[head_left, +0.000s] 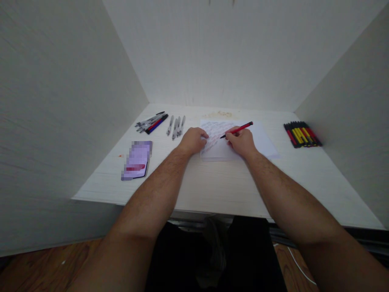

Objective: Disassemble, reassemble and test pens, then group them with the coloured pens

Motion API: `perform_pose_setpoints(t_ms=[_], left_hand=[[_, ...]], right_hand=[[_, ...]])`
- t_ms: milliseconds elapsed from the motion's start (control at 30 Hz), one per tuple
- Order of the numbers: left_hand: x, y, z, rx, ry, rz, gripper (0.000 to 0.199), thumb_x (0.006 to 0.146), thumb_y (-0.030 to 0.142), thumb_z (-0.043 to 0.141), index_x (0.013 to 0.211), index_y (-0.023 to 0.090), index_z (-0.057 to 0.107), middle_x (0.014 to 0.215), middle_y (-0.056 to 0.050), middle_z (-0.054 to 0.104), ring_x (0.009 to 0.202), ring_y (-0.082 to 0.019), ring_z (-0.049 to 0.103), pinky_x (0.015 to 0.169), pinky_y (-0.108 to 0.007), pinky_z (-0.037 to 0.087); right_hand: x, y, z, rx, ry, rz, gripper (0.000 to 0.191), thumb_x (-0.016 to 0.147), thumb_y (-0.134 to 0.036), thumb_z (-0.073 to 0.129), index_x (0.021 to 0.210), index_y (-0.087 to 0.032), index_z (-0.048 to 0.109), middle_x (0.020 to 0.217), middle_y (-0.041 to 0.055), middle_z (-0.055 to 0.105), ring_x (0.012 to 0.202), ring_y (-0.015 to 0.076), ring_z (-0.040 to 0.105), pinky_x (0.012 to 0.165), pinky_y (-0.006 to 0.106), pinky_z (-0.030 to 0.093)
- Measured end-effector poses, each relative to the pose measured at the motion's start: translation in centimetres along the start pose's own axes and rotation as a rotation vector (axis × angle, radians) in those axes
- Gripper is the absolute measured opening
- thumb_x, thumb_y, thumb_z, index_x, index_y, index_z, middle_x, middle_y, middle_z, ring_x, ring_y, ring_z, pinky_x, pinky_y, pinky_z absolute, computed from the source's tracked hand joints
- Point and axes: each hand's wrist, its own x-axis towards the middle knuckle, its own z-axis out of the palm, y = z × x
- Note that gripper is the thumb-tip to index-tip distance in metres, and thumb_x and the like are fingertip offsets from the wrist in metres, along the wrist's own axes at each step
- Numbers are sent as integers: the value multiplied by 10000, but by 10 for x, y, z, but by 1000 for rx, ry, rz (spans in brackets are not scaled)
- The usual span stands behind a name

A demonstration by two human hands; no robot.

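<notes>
One phone (136,156), screen pixelated, sits far left on the counter (219,188). Behind it I've got a bundle of pens (157,123), mixed clear, red, blue and black; just right of that, a few clear pens (175,129) lying loose. Left hand (191,142) rests on the left edge of the paper (217,152), thumb and forefinger slightly apart. Right hand (243,142) is on the paper too, fingers clamped on a red pen (242,127), tilted, tip at the written lines; can't tell if it's touching. Far right: a row of black, red and yellow pens (302,134).
</notes>
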Motion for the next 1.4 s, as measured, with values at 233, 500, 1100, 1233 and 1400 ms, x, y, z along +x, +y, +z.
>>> perform_pose_setpoints(t_ms=[233, 500, 1100, 1233, 1400], left_hand=[[-1, 3, -2, 8, 4, 2, 264, 725, 161, 624, 945, 195, 766, 1088, -76, 728, 1043, -218, 636, 1011, -346, 472], [-1, 2, -2, 4, -10, 4, 256, 734, 175, 634, 949, 214, 767, 1088, -67, 727, 1056, -218, 635, 1032, -345, 459], [1, -1, 1, -2, 10, 2, 251, 728, 167, 643, 943, 205, 768, 1090, -56, 728, 1043, -200, 638, 1013, -311, 461], [1, -1, 1, 9, 6, -17, 249, 729, 168, 648, 943, 214, 767, 1088, -52, 726, 1053, -203, 632, 1003, -315, 466], [0, -1, 1, 9, 6, -6, 247, 728, 172, 652, 942, 210, 770, 1094, -55, 726, 1074, -215, 626, 1016, -331, 459]], right_hand=[[2, 0, -1, -45, 22, -5, 163, 765, -288, 594, 742, -158, 690, 599, 43, 655, 579, 164, 625, 554, 258, 462], [0, 0, -1, 0, -40, -31, 151, 753, -287, 611, 758, -163, 698, 627, 40, 672, 568, 160, 621, 550, 263, 455], [0, -7, -3, -27, -36, 12, 149, 741, -272, 598, 702, -152, 679, 562, 27, 633, 545, 148, 597, 540, 248, 431], [5, -1, -3, -106, 78, 10, 175, 764, -264, 561, 720, -157, 693, 587, 42, 651, 608, 170, 626, 591, 265, 448], [6, 3, -3, -112, 81, 17, 172, 762, -262, 564, 720, -159, 695, 592, 48, 657, 623, 180, 636, 608, 275, 454]])
